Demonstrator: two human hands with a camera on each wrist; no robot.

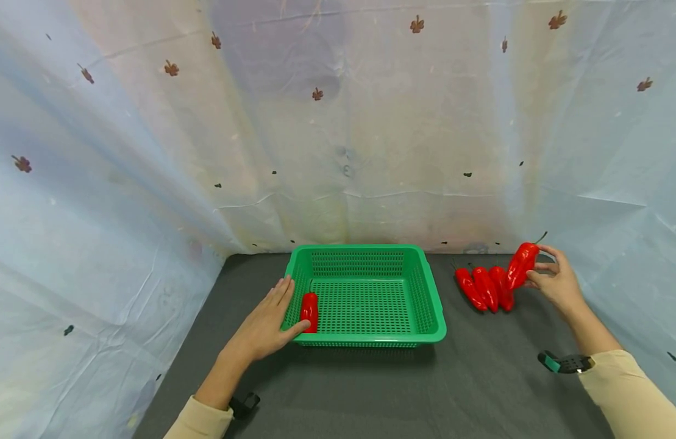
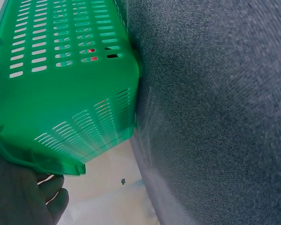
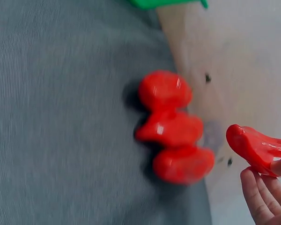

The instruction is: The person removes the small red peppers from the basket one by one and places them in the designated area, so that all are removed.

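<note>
My right hand (image 1: 558, 281) pinches a glossy red chili pepper (image 1: 522, 266) with a dark stem, raised beside three other red peppers (image 1: 484, 289) that lie side by side on the dark cloth. In the right wrist view the held pepper (image 3: 255, 146) sits between thumb and fingers, apart from the row. My left hand (image 1: 265, 320) rests with straight fingers on the left rim of a green plastic basket (image 1: 365, 339). One red pepper (image 1: 309, 312) lies inside the basket against its left side, close to the left thumb.
The dark grey cloth (image 1: 359, 390) covers the table. A pale plastic sheet (image 1: 370, 152) with brown leaf marks hangs behind it and along both sides. Dark bands (image 1: 565, 363) show at both wrists.
</note>
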